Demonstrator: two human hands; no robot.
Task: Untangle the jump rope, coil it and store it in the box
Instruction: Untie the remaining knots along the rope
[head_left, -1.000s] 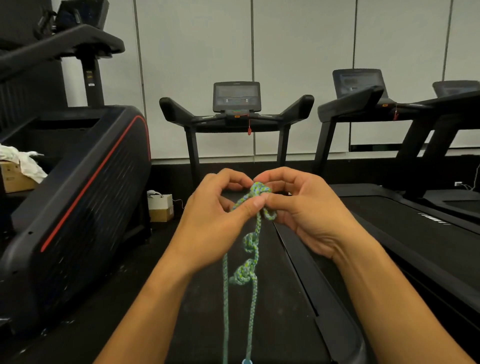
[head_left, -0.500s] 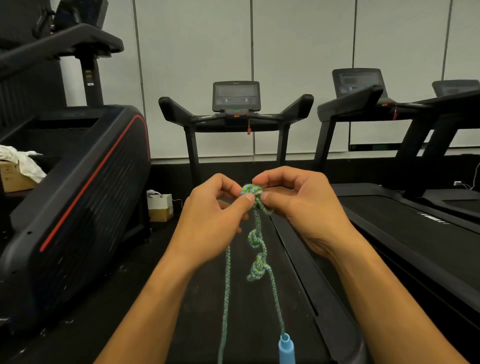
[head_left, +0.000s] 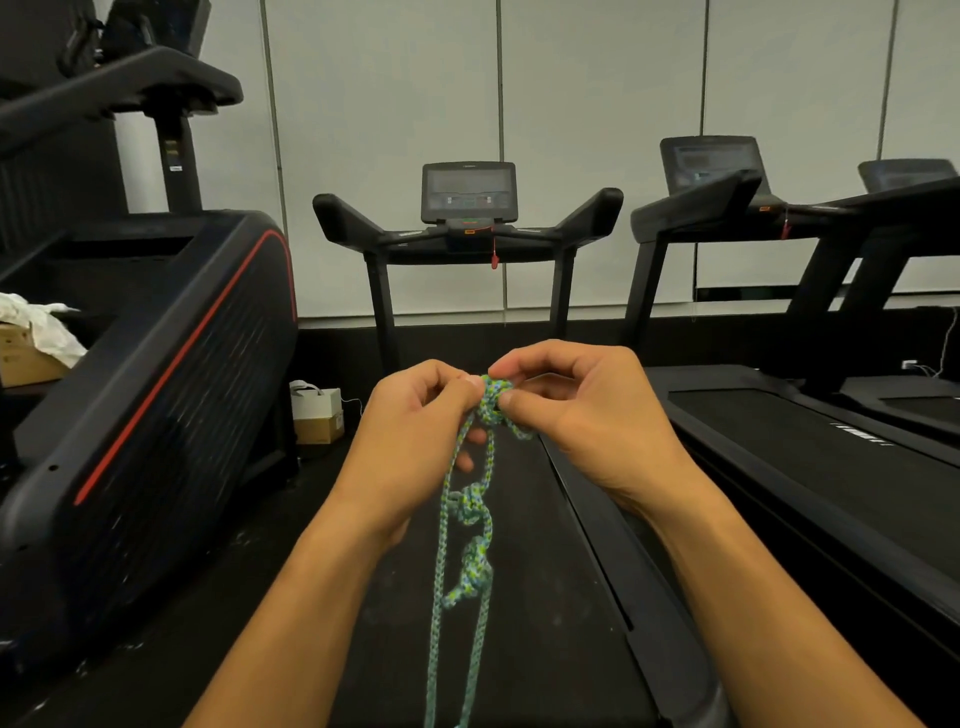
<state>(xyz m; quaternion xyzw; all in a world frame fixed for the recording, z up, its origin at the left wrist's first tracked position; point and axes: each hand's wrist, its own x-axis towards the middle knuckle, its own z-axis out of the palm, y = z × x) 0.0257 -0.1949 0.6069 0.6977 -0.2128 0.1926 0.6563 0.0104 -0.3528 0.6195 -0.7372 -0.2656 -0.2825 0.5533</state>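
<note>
Left hand (head_left: 415, 431): fingers curled, thumb and forefinger pinched on the left side of the top knot in the rope (head_left: 470, 519).
Right hand (head_left: 582, 410): thumb and forefinger pinched on the right side of the same knot, the other fingers bent in over it.
Hands together: fingertips nearly meet over the knot, held in the air in front of the person, above the treadmill (head_left: 467, 218) belt.
Rope: green and blue braid; two strands hang down from the hands and run out past the bottom edge of the view.
Knots: one bunched between the fingertips, two more lower on the right strand, one under the other; the left strand hangs plain beside them.
Loose loop: a short bight of rope sticks out just under the right thumb.
Treadmill: black, belt running straight away from the person, console and handrails at the far end against the pale wall.
Right side: two more treadmills, side by side.
Left side: a large black machine (head_left: 156, 395) with a red stripe.
Floor: a small carton (head_left: 318, 418) stands by the foot of that machine, near the wall.
Far left edge: a brown box (head_left: 23, 358) with white cloth (head_left: 39, 325) draped over it.
</note>
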